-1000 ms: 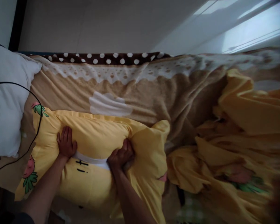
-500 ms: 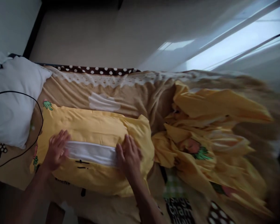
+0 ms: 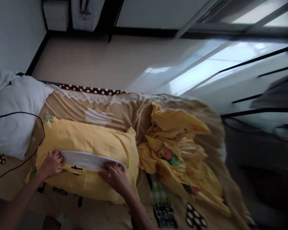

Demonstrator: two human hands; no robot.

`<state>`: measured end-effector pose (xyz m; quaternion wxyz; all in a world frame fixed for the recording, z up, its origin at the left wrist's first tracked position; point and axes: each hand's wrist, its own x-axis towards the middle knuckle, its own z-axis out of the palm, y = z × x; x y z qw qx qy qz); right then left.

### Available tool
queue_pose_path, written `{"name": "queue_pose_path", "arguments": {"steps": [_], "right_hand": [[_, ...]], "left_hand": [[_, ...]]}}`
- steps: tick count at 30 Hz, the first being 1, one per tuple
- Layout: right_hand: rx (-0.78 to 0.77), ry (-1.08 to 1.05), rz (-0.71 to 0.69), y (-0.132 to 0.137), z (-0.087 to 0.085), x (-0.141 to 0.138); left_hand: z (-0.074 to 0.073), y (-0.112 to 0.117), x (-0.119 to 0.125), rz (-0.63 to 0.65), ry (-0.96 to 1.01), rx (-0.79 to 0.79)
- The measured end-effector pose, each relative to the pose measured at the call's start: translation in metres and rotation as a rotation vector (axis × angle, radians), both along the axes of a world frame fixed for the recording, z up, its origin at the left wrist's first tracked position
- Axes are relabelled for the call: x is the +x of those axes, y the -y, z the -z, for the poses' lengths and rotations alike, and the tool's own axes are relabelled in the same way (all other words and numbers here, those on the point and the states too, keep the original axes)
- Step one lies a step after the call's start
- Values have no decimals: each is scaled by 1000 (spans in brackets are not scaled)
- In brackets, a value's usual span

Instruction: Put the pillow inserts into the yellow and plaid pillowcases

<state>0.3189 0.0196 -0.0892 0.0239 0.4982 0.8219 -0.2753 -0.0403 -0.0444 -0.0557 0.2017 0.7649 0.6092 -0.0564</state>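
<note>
A pillow in a yellow pillowcase (image 3: 86, 131) lies flat on the bed, with a long slit across its middle. Through the slit shows the white pillow (image 3: 84, 159) inside. My left hand (image 3: 52, 163) is closed on the fabric edge at the slit's left end. At the right end, my right hand (image 3: 115, 175) has its fingers curled over the lower edge, pinching the cloth; the fingertips are partly hidden. Green leaf prints show on the case's left corners.
A crumpled yellow cloth (image 3: 177, 150) with pineapple-like prints lies to the right on the tan blanket (image 3: 124, 111). A white pillow without a case (image 3: 16, 115) and a thin black cable (image 3: 42, 123) are at left. Beyond the bed lie the pale floor (image 3: 86, 57) and, at right, dark rails (image 3: 259, 111).
Both hands have gone from lying spread over the pillow to gripping the edge of the slit, which has narrowed. My view has tilted up and shows more of the room.
</note>
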Motion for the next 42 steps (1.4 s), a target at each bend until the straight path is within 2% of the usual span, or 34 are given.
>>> {"name": "queue_pose_path", "arguments": {"steps": [2, 5, 8, 10, 12, 14, 17, 21, 24, 27, 29, 31, 34, 38, 40, 42], "right_hand": [[-34, 84, -87, -16, -14, 29], [5, 166, -215, -28, -36, 60], [136, 105, -322, -31, -68, 75], [312, 22, -279, -30, -91, 78], [476, -50, -203, -30, -109, 75], [536, -113, -193, -34, -119, 70], [561, -172, -220, -43, -123, 66], [720, -230, -108, -44, -126, 64], [686, -282, -133, -42, -133, 59], [649, -308, -146, -41, -144, 61], [649, -319, -131, -40, -147, 64], [594, -307, -134, -38, -141, 65], [372, -220, -153, -36, -117, 60], [48, -54, -105, -44, -88, 45], [18, 15, -9, -50, -84, 34], [114, 54, 115, -55, -83, 18]], "left_hand": [[-20, -17, -18, 171, -49, -95], [-49, -32, -39, 290, -166, -97], [-86, -30, -53, 373, -131, 99], [-109, -22, -58, 380, -85, 309], [-124, -15, -59, 326, -81, 467], [-129, -14, -56, 297, -76, 513], [-131, -25, -52, 342, -24, 505], [-142, -47, -56, 248, -21, 529], [-151, -57, -60, 284, 25, 495], [-157, -52, -65, 298, 47, 464], [-155, -41, -70, 246, 31, 464], [-145, -29, -74, 234, 31, 458], [-116, -17, -75, 214, 25, 388], [-71, -14, -67, 113, -6, 212], [-57, -16, -54, 77, -9, 214], [-50, -19, -32, 33, -10, 284]]}}
